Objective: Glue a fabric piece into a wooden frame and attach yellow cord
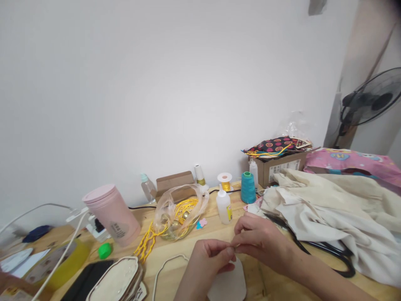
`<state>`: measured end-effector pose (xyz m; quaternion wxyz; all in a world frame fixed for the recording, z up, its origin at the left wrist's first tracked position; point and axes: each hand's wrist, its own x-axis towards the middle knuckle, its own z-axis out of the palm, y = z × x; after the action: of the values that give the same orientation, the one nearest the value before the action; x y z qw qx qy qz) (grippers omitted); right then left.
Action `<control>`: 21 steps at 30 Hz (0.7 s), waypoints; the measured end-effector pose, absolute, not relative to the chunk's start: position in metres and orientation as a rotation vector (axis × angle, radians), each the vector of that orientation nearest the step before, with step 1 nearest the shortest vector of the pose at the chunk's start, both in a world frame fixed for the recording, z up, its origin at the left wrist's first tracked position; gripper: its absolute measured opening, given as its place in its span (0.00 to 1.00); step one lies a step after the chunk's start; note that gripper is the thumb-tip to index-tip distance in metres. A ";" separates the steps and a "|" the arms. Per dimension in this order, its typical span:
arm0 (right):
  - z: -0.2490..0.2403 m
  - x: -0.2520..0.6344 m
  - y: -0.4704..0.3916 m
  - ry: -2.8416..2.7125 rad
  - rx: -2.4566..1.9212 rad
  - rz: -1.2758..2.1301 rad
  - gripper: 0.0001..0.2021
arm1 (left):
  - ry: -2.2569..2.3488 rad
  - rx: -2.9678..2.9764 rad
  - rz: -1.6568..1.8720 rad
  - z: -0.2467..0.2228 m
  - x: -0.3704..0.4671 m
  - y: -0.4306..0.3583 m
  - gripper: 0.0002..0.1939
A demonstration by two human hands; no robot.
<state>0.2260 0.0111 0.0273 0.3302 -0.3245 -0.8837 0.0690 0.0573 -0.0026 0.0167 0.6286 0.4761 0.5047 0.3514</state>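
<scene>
My left hand [214,258] and my right hand [261,238] meet fingertip to fingertip at the front of the table. Both are closed in a pinch; whatever lies between the fingers is too small to make out. Below them is a flat off-white piece with rounded corners [232,282], partly hidden by my left hand. A thin white cord [167,263] curves over the wood and passes out of sight behind my left wrist. Just beyond the hands stands a white squeeze bottle [224,207] with a pointed nozzle.
Left lie a stack of cream fabric pieces [114,280], a green cap [104,251], a pink tumbler [112,215] and a plastic bag with yellow cords [181,213]. Behind are a teal thread cone [248,188] and gold spool [224,182]. Right: black-handled scissors [338,251] under cream cloth [332,200].
</scene>
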 end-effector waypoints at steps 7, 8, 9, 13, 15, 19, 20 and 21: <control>0.030 0.227 0.010 -2.315 -0.867 0.261 0.05 | 1.113 1.215 0.761 0.022 0.058 -0.004 0.14; 0.030 0.227 0.010 -2.315 -0.871 0.282 0.04 | 1.108 1.252 0.755 0.023 0.058 -0.004 0.14; 0.031 0.227 0.011 -2.312 -0.870 0.303 0.03 | 1.106 1.283 0.750 0.024 0.058 -0.004 0.13; 0.031 0.227 0.012 -2.303 -0.854 0.342 0.03 | 1.147 1.349 0.732 0.024 0.057 -0.003 0.13; 0.030 0.227 0.012 -2.310 -0.851 0.335 0.03 | 1.172 1.364 0.723 0.024 0.057 -0.003 0.13; 0.029 0.227 0.012 -2.327 -0.848 0.306 0.04 | 1.190 1.376 0.717 0.026 0.058 -0.005 0.13; 0.029 0.227 0.012 -2.325 -0.846 0.304 0.04 | 1.185 1.368 0.715 0.026 0.058 -0.005 0.13; 0.029 0.227 0.012 -2.317 -0.838 0.309 0.04 | 1.170 1.352 0.716 0.027 0.058 -0.005 0.12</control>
<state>0.2272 0.0119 0.0290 0.3234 -0.3195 -0.8829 0.1179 0.0577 -0.0050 0.0267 0.5708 0.5763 0.4988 0.3052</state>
